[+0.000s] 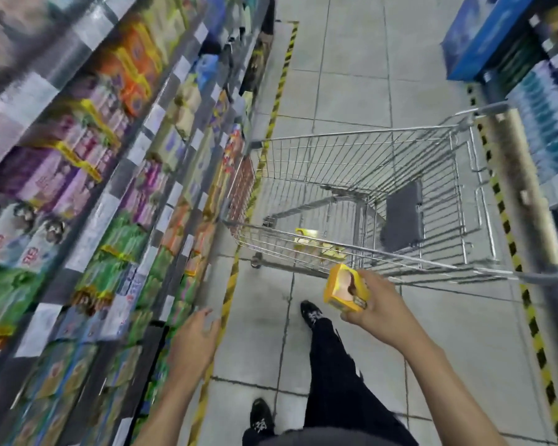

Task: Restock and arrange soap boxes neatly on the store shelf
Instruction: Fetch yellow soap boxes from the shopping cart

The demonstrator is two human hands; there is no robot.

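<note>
Right hand (372, 305) holds a yellow soap box (345, 289) above the aisle floor.
Fingers curl round the box, forearm stretched forward. Just beyond stands a wire cart (361, 134) holding more yellow boxes (316, 244). Far left, the empty left hand (197, 329) spreads beside the shelf (91, 226).

You are facing a wire cart (319, 162) standing on the grey tiled floor (351, 59), with yellow-and-black striped tape (282, 85) running alongside it.

The person wears black trousers (335, 381) and 2 black shoes, the forward shoe (311, 313) and the rear shoe (262, 416), each with a white pattern on top. The left hand (197, 329), right hand (374, 304) and forearms (448, 381) are bare.
</note>
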